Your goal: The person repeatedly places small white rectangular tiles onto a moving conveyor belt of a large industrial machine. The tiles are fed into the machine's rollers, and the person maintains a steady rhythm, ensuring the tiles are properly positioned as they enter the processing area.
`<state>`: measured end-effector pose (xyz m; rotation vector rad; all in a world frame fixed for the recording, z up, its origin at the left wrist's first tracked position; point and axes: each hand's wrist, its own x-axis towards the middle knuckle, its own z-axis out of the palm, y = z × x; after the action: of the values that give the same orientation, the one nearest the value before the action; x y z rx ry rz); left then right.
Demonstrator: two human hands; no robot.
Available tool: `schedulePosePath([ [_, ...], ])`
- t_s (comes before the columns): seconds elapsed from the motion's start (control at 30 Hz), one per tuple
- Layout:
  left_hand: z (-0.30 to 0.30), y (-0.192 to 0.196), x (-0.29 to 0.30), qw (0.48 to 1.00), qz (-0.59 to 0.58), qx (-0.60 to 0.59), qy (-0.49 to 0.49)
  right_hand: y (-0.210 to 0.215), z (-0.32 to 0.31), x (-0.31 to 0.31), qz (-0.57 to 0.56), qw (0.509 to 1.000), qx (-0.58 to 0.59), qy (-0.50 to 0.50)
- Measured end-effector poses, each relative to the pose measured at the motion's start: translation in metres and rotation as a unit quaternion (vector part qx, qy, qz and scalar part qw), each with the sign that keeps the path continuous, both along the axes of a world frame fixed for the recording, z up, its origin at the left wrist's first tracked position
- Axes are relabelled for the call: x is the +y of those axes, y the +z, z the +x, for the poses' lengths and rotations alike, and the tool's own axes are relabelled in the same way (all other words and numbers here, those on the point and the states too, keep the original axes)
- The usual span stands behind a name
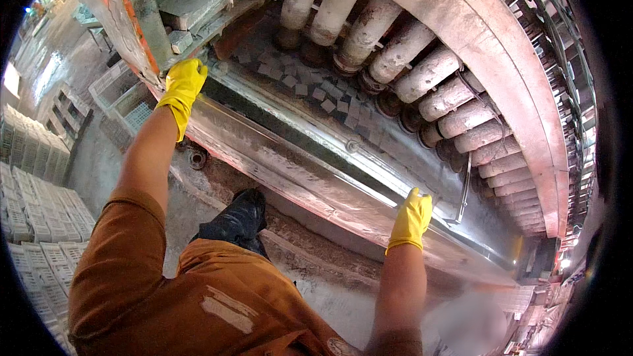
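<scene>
My left hand [185,88], in a yellow rubber glove, closes on the upper edge of a long metal side panel [290,170] near its left end, beside an orange-edged post [140,39]. Farther right along the same edge is my right hand [412,219], also gloved in yellow, with its fingers curled over it. The panel runs along the front of a large machine. Behind it, small square tiles [333,95] lie scattered on a wet grey bed under a row of thick, dirty cylinders [369,29]. My fingertips are partly hidden on the panel's far side.
Stacked white plastic crates [43,207] stand at the left, with a pallet [68,113] behind them. A pale crate [135,111] sits by the machine's left end. A metal rod [465,188] rises just beyond my right hand. A curved beam [501,46] spans the cylinders.
</scene>
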<state>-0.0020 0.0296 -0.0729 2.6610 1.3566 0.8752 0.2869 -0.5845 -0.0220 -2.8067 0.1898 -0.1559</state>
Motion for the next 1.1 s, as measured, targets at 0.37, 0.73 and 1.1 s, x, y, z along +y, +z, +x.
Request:
schedulePosePath([
  [0.37,0.000,0.028,-0.017,0.988,-0.104,0.112,0.007,0.008,-0.011,0.014,0.130,0.989,0.043,-0.054],
  [0.73,0.019,0.053,-0.032,0.966,-0.175,0.188,-0.036,0.022,-0.005,0.016,0.159,0.985,-0.006,-0.064],
  [1.1,0.019,0.061,-0.039,0.951,-0.160,0.145,-0.222,0.042,-0.052,0.108,0.133,0.988,0.020,-0.071],
])
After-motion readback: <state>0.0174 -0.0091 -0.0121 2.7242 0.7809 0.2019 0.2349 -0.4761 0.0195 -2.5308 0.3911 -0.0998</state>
